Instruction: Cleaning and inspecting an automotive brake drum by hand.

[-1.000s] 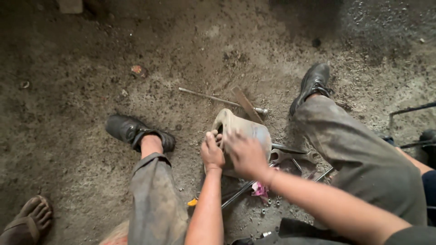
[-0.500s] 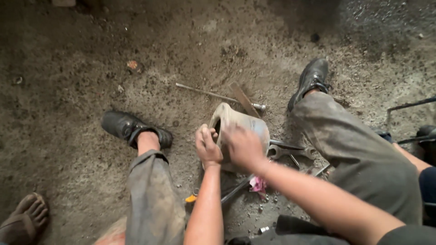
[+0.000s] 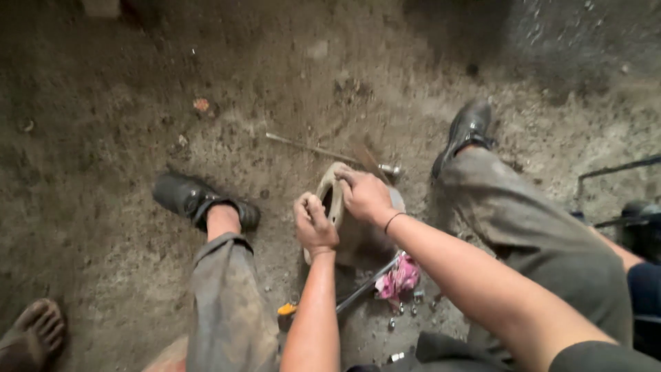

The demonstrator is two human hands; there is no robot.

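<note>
Fingers of our left hand (image 3: 315, 224) curl into a fist against the rim of the round metal housing (image 3: 358, 220), while our right hand (image 3: 365, 196) grips its top edge, steadying it upright on the dirt floor (image 3: 124, 124) between our shoes. Bolts (image 3: 406, 310) and a pink rag (image 3: 398, 279) lie close by, within reach.

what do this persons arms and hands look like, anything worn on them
Both forearms are bare, with no sleeves or gloves in view. The left hand wears nothing. The right hand has a thin dark band round its wrist. At the lower right edge a dark sleeve covers the upper right arm.
</note>
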